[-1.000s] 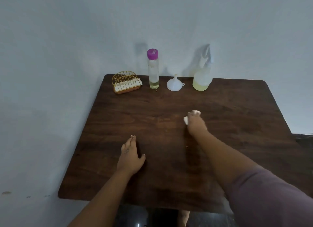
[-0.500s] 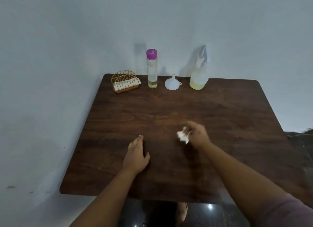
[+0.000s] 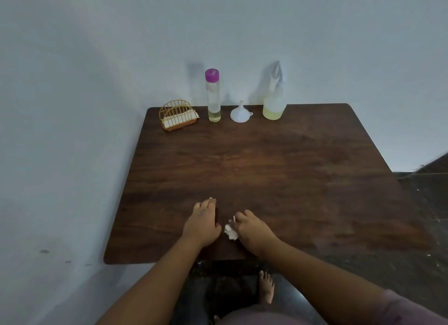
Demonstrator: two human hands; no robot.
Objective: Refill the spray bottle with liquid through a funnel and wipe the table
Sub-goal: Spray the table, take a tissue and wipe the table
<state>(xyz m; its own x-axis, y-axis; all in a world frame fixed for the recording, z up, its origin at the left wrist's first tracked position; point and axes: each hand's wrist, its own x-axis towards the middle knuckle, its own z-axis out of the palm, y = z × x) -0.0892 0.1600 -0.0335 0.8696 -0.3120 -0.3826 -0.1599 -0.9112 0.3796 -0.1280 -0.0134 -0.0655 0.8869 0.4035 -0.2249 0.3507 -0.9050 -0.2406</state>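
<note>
Two hands on dark wooden worktop (image 3: 291,179): left hand (image 3: 202,225) flat, fingers spread. Right hand (image 3: 254,230) pinches crumpled white tissue (image 3: 230,233). Wiping step; next likely another pass.

1. A dark wooden table (image 3: 303,179) stands against the wall.
2. Along its far edge, left to right: a wire holder (image 3: 177,115) with napkins, a bottle (image 3: 213,95) with a purple cap, a funnel (image 3: 240,113) mouth down, a spray bottle (image 3: 274,99).
3. Near the near edge, the left hand (image 3: 203,224) lies flat.
4. Just right of it, a crumpled tissue (image 3: 230,232) lies under the right hand (image 3: 254,230).
</note>
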